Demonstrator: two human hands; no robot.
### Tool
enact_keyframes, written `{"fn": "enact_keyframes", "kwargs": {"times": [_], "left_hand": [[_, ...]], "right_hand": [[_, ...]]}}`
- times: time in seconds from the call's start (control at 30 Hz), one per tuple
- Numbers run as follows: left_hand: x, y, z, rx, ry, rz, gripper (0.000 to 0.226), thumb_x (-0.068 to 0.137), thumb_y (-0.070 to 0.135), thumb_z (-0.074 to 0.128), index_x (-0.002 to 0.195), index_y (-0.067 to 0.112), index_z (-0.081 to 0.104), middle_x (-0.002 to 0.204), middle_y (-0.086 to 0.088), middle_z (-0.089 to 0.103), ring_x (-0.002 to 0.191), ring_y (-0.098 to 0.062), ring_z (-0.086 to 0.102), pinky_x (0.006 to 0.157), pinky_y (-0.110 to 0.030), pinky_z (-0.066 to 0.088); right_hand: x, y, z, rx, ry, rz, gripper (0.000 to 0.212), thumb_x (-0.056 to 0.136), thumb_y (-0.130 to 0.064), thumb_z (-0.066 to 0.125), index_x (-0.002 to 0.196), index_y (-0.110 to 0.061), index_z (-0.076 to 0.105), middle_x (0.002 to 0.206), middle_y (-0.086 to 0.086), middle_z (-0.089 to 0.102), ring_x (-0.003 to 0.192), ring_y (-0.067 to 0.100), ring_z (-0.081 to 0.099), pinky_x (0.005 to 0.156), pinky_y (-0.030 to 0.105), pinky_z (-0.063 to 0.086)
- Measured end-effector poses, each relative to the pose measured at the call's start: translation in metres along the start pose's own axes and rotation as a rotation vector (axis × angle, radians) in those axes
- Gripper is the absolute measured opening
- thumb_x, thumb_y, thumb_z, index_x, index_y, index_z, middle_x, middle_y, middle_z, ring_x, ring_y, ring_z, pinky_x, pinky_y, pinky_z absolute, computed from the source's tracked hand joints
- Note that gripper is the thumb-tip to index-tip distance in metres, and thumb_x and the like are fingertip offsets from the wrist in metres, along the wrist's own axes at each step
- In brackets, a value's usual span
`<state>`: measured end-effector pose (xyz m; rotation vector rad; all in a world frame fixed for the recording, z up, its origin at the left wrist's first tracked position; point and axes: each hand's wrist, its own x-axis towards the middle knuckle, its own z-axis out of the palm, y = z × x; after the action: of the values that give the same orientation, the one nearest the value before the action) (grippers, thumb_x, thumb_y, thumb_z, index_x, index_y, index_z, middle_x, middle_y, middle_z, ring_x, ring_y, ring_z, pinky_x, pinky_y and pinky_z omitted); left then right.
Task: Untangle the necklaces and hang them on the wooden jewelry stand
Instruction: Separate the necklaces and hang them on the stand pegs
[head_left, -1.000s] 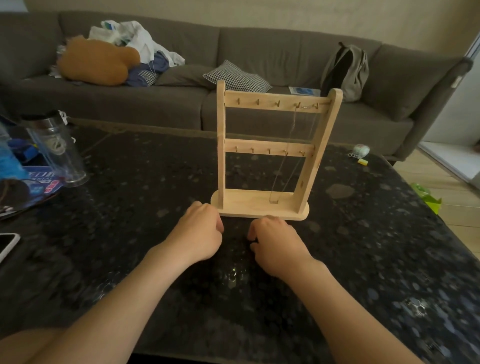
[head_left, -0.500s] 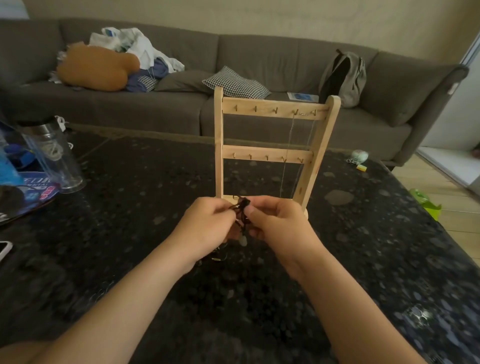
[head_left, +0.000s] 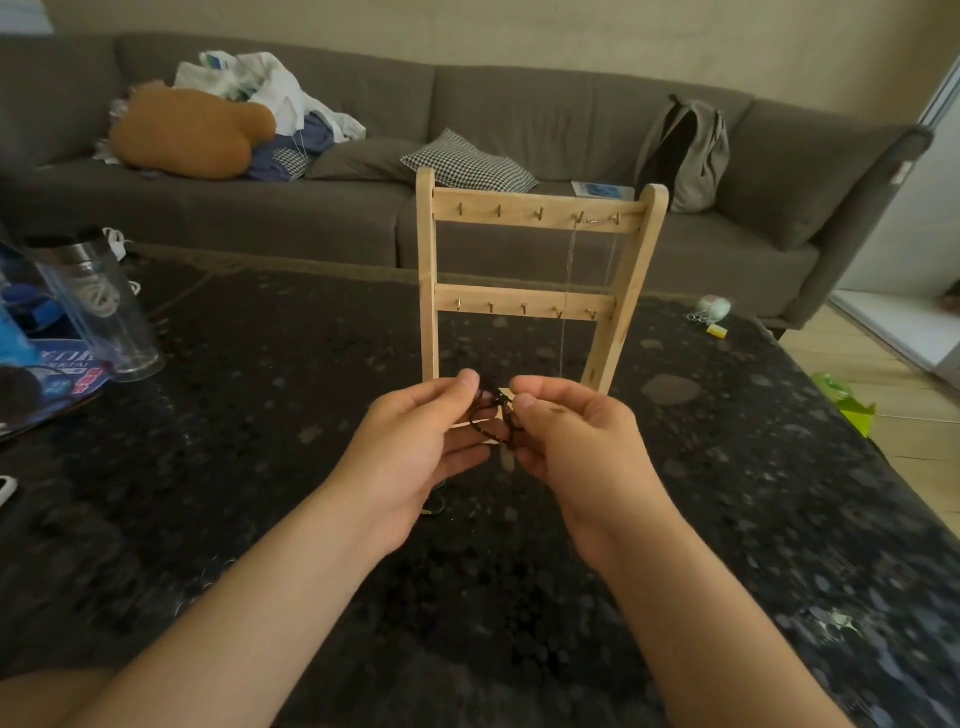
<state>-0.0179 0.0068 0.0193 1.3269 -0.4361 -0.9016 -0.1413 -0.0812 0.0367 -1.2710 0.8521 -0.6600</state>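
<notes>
I'm seeing the left hand (head_left: 415, 441) and right hand (head_left: 576, 441) both pinching one dark knotted cord tangle (head_left: 493, 410) over the black speckled table (head_left: 260, 415), just before one pale wooden two-rail jewelry stand (head_left: 535, 215) holding one thin chain (head_left: 571, 270).

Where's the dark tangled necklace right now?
The dark tangled necklace is at the centre of the head view, pinched between the left hand and the right hand, just in front of the wooden jewelry stand.

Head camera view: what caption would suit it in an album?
Left hand and right hand pinch a tangled dark necklace before the wooden jewelry stand, where a thin chain hangs.
</notes>
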Motion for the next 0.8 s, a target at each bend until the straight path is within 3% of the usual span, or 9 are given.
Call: {"fn": "enact_keyframes", "kwargs": {"times": [0.07, 0.17, 0.27, 0.37, 0.47, 0.57, 0.67, 0.8], "left_hand": [[0.001, -0.001, 0.001, -0.011, 0.024, -0.007, 0.028, 0.107, 0.035, 0.065, 0.112, 0.012, 0.080, 0.109, -0.009, 0.084, 0.102, -0.022, 0.082, 0.097, -0.043, 0.061], [0.002, -0.002, 0.001, -0.070, 0.040, -0.025, 0.026, 0.107, 0.033, 0.066, 0.109, 0.011, 0.079, 0.108, -0.010, 0.082, 0.096, -0.024, 0.082, 0.098, -0.046, 0.063], [0.002, -0.001, 0.001, -0.110, 0.050, -0.050, 0.025, 0.108, 0.030, 0.064, 0.112, 0.010, 0.078, 0.105, -0.008, 0.082, 0.099, -0.027, 0.082, 0.097, -0.047, 0.063], [0.002, 0.000, 0.000, -0.124, 0.074, -0.057, 0.023, 0.110, 0.027, 0.062, 0.116, 0.010, 0.077, 0.107, -0.010, 0.083, 0.103, -0.028, 0.082, 0.096, -0.047, 0.064], [0.000, 0.003, -0.001, -0.126, 0.092, -0.061, 0.022, 0.109, 0.027, 0.063, 0.115, 0.011, 0.077, 0.099, -0.007, 0.083, 0.098, -0.025, 0.083, 0.091, -0.045, 0.065], [-0.001, 0.005, -0.001, -0.117, 0.083, -0.059, 0.024, 0.109, 0.028, 0.063, 0.117, 0.009, 0.076, 0.102, -0.009, 0.083, 0.097, -0.026, 0.083, 0.092, -0.046, 0.065], [-0.003, 0.007, -0.001, -0.063, 0.029, -0.027, 0.030, 0.108, 0.032, 0.063, 0.120, 0.007, 0.075, 0.110, -0.013, 0.083, 0.102, -0.026, 0.082, 0.096, -0.047, 0.063], [-0.008, 0.006, -0.002, 0.137, -0.077, 0.064, 0.023, 0.099, 0.025, 0.077, 0.120, 0.015, 0.080, 0.113, -0.005, 0.083, 0.109, -0.021, 0.080, 0.101, -0.044, 0.062]], "right_hand": [[0.002, -0.002, 0.001, 0.179, -0.005, 0.154, 0.021, 0.108, -0.007, 0.057, 0.114, -0.018, 0.073, 0.105, 0.013, 0.081, 0.091, 0.026, 0.074, 0.075, 0.037, 0.060], [0.002, -0.005, 0.001, 0.347, -0.004, 0.257, 0.022, 0.110, -0.005, 0.050, 0.120, -0.015, 0.066, 0.106, 0.022, 0.077, 0.076, 0.025, 0.071, 0.068, 0.036, 0.057], [0.002, -0.006, 0.000, 0.276, -0.032, 0.239, 0.022, 0.109, -0.006, 0.051, 0.117, -0.015, 0.069, 0.096, 0.016, 0.076, 0.065, 0.019, 0.069, 0.063, 0.033, 0.055], [0.003, -0.003, 0.000, 0.147, -0.068, 0.239, 0.016, 0.104, -0.010, 0.064, 0.111, -0.014, 0.077, 0.092, 0.010, 0.074, 0.069, 0.017, 0.065, 0.061, 0.030, 0.051], [0.002, 0.000, 0.000, -0.029, -0.071, 0.137, 0.009, 0.097, -0.015, 0.076, 0.104, -0.019, 0.081, 0.093, 0.006, 0.076, 0.079, 0.014, 0.065, 0.068, 0.028, 0.051], [0.001, 0.002, 0.000, -0.184, -0.028, -0.016, 0.008, 0.091, -0.016, 0.083, 0.095, -0.023, 0.082, 0.080, -0.006, 0.077, 0.073, 0.004, 0.068, 0.069, 0.021, 0.051], [0.002, 0.005, 0.000, -0.265, 0.006, -0.121, 0.008, 0.094, -0.019, 0.080, 0.092, -0.027, 0.082, 0.077, -0.009, 0.078, 0.064, -0.002, 0.068, 0.058, 0.011, 0.049], [0.002, 0.008, 0.001, -0.332, -0.003, -0.226, 0.012, 0.101, -0.021, 0.072, 0.104, -0.029, 0.081, 0.089, -0.009, 0.079, 0.082, 0.001, 0.074, 0.059, 0.003, 0.050]]}}
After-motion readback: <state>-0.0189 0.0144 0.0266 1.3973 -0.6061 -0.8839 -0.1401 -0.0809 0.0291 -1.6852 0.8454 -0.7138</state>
